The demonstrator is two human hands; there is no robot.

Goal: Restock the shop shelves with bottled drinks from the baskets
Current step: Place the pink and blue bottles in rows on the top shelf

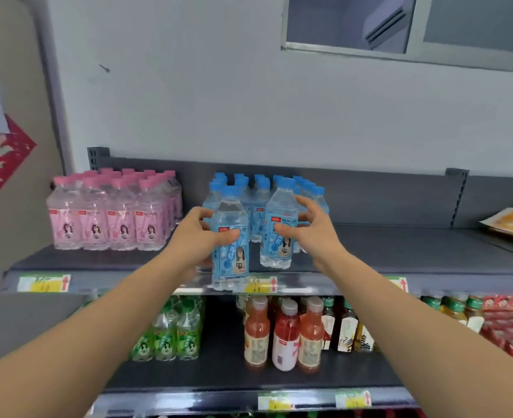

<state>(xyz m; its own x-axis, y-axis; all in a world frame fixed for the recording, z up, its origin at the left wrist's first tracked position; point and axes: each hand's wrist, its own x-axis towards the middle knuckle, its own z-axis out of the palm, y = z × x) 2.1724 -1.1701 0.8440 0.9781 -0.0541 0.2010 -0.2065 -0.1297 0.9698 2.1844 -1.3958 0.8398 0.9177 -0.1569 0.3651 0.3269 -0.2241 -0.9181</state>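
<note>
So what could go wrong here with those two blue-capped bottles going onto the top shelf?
The left bottle, gripped by the left hand, has its base at the front edge of the top shelf; released there, it might tip onto the juice bottles below. The right bottle, in the right hand, stands close to the packed blue-capped bottles behind; a hard push could topple some.

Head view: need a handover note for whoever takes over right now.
Left hand grips a blue-capped soda bottle at the top shelf's front lip, apparently not yet set down.
Right hand holds a second blue-capped bottle, base on the shelf.
Done: a blue-capped group stands behind them; pink-capped bottles to its left.
Left: seat both bottles against the group, then fetch more; baskets not in view.
</note>
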